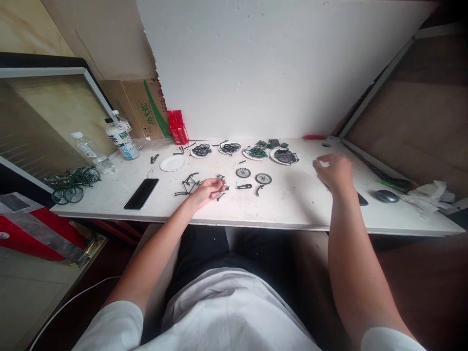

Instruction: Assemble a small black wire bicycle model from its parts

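My left hand (207,193) is closed in a pinch on a small dark model bicycle part (221,177) above the white table. Just left of it lies a dark miniature bicycle frame (188,184). Two toy spoked wheels, one nearer (243,173) and one farther right (263,179), lie flat to its right. Below them rest a crank-and-chain piece (243,186) and a short curved piece (260,189). My right hand (333,170) hovers over the table's right side, thumb and fingers curled together; anything between them is too small to make out.
Along the back stand paper plates (173,163) with several heaps of dark and green parts. A phone (142,193) lies at left, beside plastic bottles (122,139) and assembled miniature bicycles (75,184). A mouse (387,196) and crumpled tissue (431,195) are at right.
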The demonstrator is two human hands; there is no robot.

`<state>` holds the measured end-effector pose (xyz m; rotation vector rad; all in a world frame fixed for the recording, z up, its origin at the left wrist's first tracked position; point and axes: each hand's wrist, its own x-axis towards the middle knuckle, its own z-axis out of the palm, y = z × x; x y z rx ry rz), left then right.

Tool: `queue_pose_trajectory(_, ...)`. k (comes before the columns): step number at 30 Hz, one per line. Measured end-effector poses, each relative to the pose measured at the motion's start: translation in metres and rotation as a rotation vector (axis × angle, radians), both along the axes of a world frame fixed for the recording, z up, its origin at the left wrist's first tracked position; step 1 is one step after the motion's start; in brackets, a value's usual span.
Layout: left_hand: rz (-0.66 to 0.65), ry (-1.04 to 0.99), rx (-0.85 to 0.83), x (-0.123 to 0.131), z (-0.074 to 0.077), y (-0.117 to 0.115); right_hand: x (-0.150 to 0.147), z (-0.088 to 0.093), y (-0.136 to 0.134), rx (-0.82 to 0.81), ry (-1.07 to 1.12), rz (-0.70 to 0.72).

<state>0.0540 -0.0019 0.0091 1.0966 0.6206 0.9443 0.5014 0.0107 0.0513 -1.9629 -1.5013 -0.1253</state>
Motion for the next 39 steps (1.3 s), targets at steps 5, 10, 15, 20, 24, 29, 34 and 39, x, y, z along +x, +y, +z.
queue_pose_trajectory(5, 0.038, -0.049, -0.030, 0.001, 0.001, -0.001, -0.078, 0.020, -0.002, 0.161, 0.189, 0.349)
queue_pose_trajectory(10, 0.038, -0.100, -0.061, 0.004, 0.000, -0.002, -0.181, 0.013, -0.029, 0.268, 0.060, 0.776)
queue_pose_trajectory(15, -0.017, -0.079, -0.053, 0.003, -0.004, -0.002, -0.236, -0.015, -0.050, 0.285, -0.055, 0.956)
queue_pose_trajectory(20, -0.072, -0.020, -0.050, 0.002, -0.003, -0.003, -0.246, -0.041, -0.047, 0.313, -0.063, 0.909)
queue_pose_trajectory(24, -0.082, 0.019, -0.024, 0.001, -0.001, -0.003, -0.247, -0.050, -0.046, 0.368, -0.025, 0.908)
queue_pose_trajectory(29, -0.073, 0.070, 0.010, 0.000, 0.001, -0.002, -0.248, -0.052, -0.044, 0.386, 0.052, 0.938)
queue_pose_trajectory(34, -0.095, 0.109, 0.044, -0.002, 0.001, 0.000, -0.248, -0.054, -0.041, 0.433, 0.068, 0.991)
queue_pose_trajectory(39, -0.104, 0.127, 0.079, -0.002, 0.003, -0.001, -0.247, -0.057, -0.040, 0.457, 0.064, 0.977)
